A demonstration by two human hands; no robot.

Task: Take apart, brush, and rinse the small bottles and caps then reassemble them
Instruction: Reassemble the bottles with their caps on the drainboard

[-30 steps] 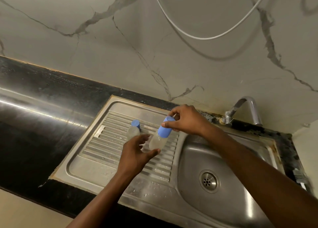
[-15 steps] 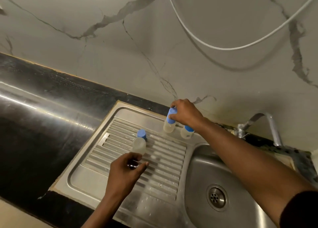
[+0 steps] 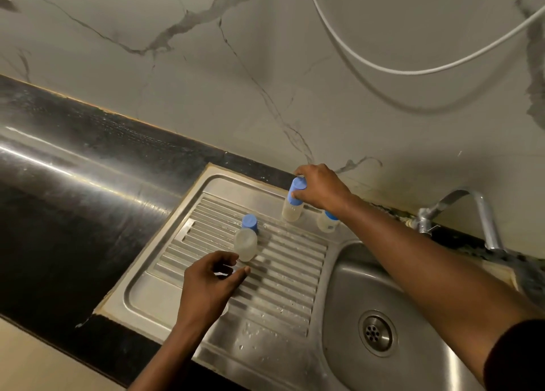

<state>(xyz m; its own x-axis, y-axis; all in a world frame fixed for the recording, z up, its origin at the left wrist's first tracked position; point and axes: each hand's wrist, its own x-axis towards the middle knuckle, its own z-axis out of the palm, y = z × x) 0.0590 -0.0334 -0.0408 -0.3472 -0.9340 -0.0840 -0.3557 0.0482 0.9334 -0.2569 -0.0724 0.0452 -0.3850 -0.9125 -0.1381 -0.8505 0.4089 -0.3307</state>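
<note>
Translucent wet plastic: capped bottle [image 3: 292, 211] stands at the drainboard's [image 3: 274, 290] far edge, right hand [image 3: 321, 188] fingers curled round its blue cap [image 3: 297, 187]. Left hand [image 3: 206, 284] fingers loosely curled, empty, near open bottle [image 3: 245, 243]. Judged light and slippery; grip the body.
</note>
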